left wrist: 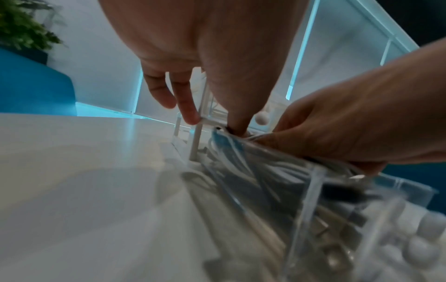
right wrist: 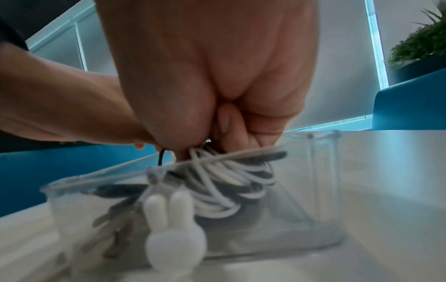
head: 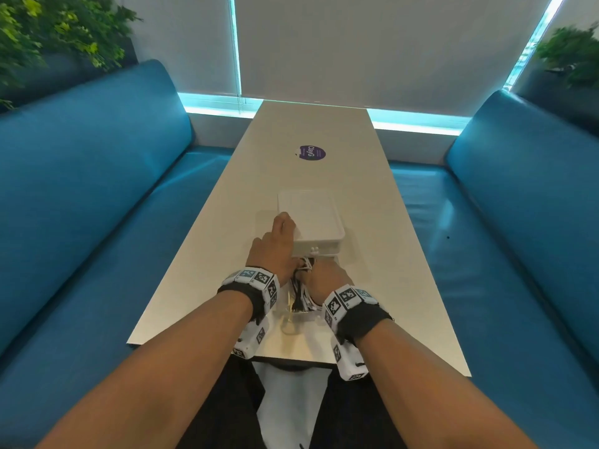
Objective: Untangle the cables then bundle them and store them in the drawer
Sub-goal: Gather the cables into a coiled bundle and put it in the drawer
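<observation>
Presently, storing stage, judged near its end. Clear drawer is pulled out toward the person from a white box standing on the pale table.

Cable bundle, white and black strands coiled together, is seen inside the drawer through its transparent front wall; a few plug ends lie loose near the front left corner. Top of the coil is gripped by the right hand, fingers curled tight round the strands, apparently to keep the loops from springing apart while the bundle is lowered in.

Left hand is laid on the box's near left corner, fingers spread and fairly straight against the casing, thumb reaching down to the drawer's rim beside the right hand. Nothing is clasped by it. Probable purpose: the light box is steadied so it is not dragged along the smooth table as the drawer is loaded.

White rabbit-shaped knob is fixed to the drawer front; a second like it shows on the box face above.

Hands are close together, nearly touching at the drawer's mouth.

Remaining, by judgement: bundle to be released, drawer to be pushed home. Risk noted: a stray loop or plug caught over the rim could block closing.
</observation>
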`<state>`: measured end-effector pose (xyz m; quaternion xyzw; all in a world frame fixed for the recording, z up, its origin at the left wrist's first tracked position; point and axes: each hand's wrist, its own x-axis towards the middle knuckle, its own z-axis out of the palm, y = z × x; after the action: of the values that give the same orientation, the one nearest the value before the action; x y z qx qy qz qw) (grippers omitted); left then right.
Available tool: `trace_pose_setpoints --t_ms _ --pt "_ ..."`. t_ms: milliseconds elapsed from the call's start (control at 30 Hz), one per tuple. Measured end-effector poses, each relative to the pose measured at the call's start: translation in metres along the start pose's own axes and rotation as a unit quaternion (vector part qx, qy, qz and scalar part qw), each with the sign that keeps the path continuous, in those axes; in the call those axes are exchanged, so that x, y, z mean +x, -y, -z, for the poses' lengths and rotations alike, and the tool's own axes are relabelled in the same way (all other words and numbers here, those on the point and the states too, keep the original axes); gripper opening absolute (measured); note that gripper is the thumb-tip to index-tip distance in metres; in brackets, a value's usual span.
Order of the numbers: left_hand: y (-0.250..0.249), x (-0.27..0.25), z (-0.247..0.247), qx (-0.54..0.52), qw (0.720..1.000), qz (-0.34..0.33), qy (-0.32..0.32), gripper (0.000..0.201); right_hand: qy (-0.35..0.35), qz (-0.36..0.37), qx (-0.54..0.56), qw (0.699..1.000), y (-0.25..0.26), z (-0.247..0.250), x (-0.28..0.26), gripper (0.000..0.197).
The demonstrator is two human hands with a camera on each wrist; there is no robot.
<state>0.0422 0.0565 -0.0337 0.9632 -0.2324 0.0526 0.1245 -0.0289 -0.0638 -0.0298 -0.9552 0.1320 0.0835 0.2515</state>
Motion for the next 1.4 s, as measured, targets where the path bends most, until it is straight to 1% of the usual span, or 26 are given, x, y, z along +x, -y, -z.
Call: trace_pose_setpoints --t_ms 67,133,167,267,333,400,533,667,733,800,867,900,967,1033,1100,1167,1233,1267,1300,1367,1400 --pt "-0.002 0.000 -0.001 0.035 0.999 0.001 -0.009 0.075 0.006 0.010 -0.017 1.000 -0.004 -0.004 0.003 0.039" --pt "-0.005 0.001 -0.001 0.059 0.998 0.006 -0.014 0.075 0.007 0.017 -0.003 1.000 -0.007 -0.007 0.005 0.049" --pt "-0.007 0.002 0.000 0.071 0.997 0.011 -0.017 0.076 0.008 0.018 0.008 1.000 -0.007 -0.006 0.005 0.050" --pt "-0.011 0.004 0.002 0.115 0.993 0.017 -0.025 0.085 0.019 0.019 0.018 0.999 -0.010 0.001 0.005 0.046" --pt "-0.012 0.006 0.002 0.128 0.991 0.015 -0.018 0.090 0.002 0.004 0.010 1.000 -0.011 0.004 0.006 0.041" --pt "-0.012 0.006 0.001 0.123 0.992 0.010 -0.015 0.090 -0.012 -0.008 -0.006 1.000 -0.013 0.004 0.010 0.038" --pt "-0.008 0.005 0.003 0.070 0.997 -0.005 -0.016 0.079 -0.056 -0.045 -0.008 0.997 -0.011 0.001 0.016 0.031" --pt "-0.005 0.002 0.000 0.030 0.999 -0.021 -0.020 0.059 -0.106 -0.074 0.002 0.992 -0.009 -0.004 0.016 0.024" --pt "0.000 0.000 -0.002 -0.001 0.999 -0.033 -0.015 0.054 -0.127 -0.076 -0.001 0.989 -0.009 -0.007 0.016 0.023" --pt "0.006 -0.001 0.000 -0.042 0.998 -0.048 -0.007 0.060 -0.146 -0.067 0.000 0.987 -0.010 -0.008 0.017 0.024" --pt "0.012 -0.004 0.005 -0.076 0.995 -0.057 0.007 0.076 -0.157 -0.064 0.012 0.985 -0.012 -0.008 0.018 0.024" --pt "0.014 -0.005 0.006 -0.081 0.995 -0.058 0.016 0.082 -0.162 -0.060 0.017 0.985 -0.013 -0.008 0.018 0.024" --pt "0.011 -0.008 0.006 -0.070 0.996 -0.053 0.023 0.087 -0.161 -0.050 0.020 0.985 -0.013 -0.007 0.016 0.024" --pt "0.004 -0.008 0.004 -0.053 0.997 -0.046 0.015 0.084 -0.157 -0.038 0.034 0.986 -0.016 -0.005 0.014 0.027" --pt "-0.002 -0.007 0.003 -0.032 0.999 -0.038 0.000 0.075 -0.155 -0.021 0.055 0.986 -0.022 -0.003 0.012 0.026" --pt "-0.005 -0.008 0.000 -0.014 0.999 -0.031 -0.012 0.068 -0.143 0.001 0.067 0.987 -0.029 0.000 0.010 0.017" --pt "-0.005 -0.007 -0.003 -0.020 0.999 -0.025 -0.017 0.068 -0.134 0.007 0.043 0.990 -0.034 0.005 0.007 0.008" --pt "-0.005 -0.006 -0.005 -0.029 0.999 -0.024 -0.018 0.068 -0.141 0.002 0.023 0.990 -0.036 0.007 0.005 0.010" --pt "-0.004 -0.005 -0.006 -0.039 0.999 -0.024 -0.017 0.068 -0.154 -0.004 -0.002 0.988 -0.037 0.008 0.003 0.018" --pt "0.000 -0.004 -0.006 -0.061 0.998 -0.026 -0.011 0.070 -0.167 -0.040 -0.038 0.984 -0.041 0.010 0.004 0.048" --pt "0.002 -0.005 -0.005 -0.075 0.997 -0.029 -0.007 0.072 -0.151 -0.075 -0.035 0.985 -0.043 0.012 0.005 0.065"
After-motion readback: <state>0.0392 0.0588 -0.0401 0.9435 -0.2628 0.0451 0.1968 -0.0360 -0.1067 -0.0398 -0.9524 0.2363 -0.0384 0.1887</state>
